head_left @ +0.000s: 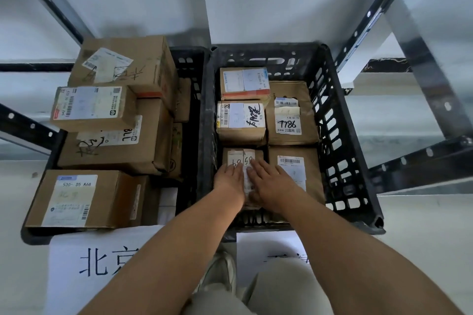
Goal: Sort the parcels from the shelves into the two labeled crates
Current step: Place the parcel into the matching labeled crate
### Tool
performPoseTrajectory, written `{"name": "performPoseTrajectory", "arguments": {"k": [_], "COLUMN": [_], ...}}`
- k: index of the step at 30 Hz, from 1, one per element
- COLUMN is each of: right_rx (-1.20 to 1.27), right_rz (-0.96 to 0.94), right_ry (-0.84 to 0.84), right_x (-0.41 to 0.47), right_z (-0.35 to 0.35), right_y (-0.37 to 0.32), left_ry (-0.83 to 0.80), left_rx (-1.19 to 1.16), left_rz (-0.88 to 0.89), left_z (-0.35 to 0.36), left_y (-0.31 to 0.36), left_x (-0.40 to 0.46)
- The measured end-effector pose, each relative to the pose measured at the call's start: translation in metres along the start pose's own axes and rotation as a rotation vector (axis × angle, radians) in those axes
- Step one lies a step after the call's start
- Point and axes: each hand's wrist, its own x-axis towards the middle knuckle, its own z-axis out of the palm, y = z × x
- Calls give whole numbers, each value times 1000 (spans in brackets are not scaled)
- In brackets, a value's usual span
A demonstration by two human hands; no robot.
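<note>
Two black crates are sitting side by side on the pale floor under the grey shelving frame (419, 64). The left crate (35, 234) is carrying a paper sign (102, 261) with large characters on its near side and is heaped above its rim with brown boxes. The right crate (340, 120) is wearing a sign of its own (266, 245), mostly hidden behind the person's arm, and is holding five boxes in a single layer, packed close.

In the near-left corner of that right crate a small parcel (243, 158) is lying flat, its white label facing up. Both hands are resting on top of it with fingers straight and together: the left hand (230, 176) over its left half, the right hand (268, 181) over its right half and spilling toward the neighbouring box (294, 174). Neither hand is curling round an edge, so the parcel is being pressed rather than held, and it is lying wholly beneath the palms.

The parcel looks seated, so I judge this placement is nearly finished. The larger worry is standing next door: the left stack is rising high, and the top carton (122, 64) is perching on smaller ones. A knock from an elbow while the arms are withdrawing could tip it out. Here, pressing too hard might crush the taped parcel or wedge it against the crate wall.
</note>
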Motion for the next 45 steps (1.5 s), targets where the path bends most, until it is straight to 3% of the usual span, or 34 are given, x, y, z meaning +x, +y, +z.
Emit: {"name": "performPoseTrajectory", "arguments": {"k": [4,11,22,29,36,41,45], "right_rx": [38,95,123,177,160,203,255], "right_rz": [95,229,346,440,603,733,812], "right_ry": [-8,60,303,470,719,775,790], "right_x": [-27,-121,-388,-550,-685,-770,-823], "right_z": [-40,-156,-392,-480,-522,-508,-487], "right_y": [6,9,-27,-62,-74,-68,-46], "left_ry": [86,350,542,691,953,1140,1177], "left_rx": [53,-74,-222,-262,-177,-110,-69], "left_rz": [-27,-93,-201,-239,-180,-88,-35], "left_z": [-30,-124,-306,-379,-422,-433,-445], "left_y": [-12,-48,-81,-63,-39,-5,39], "left_x": [-27,-133,-446,-610,-731,-782,-801]}}
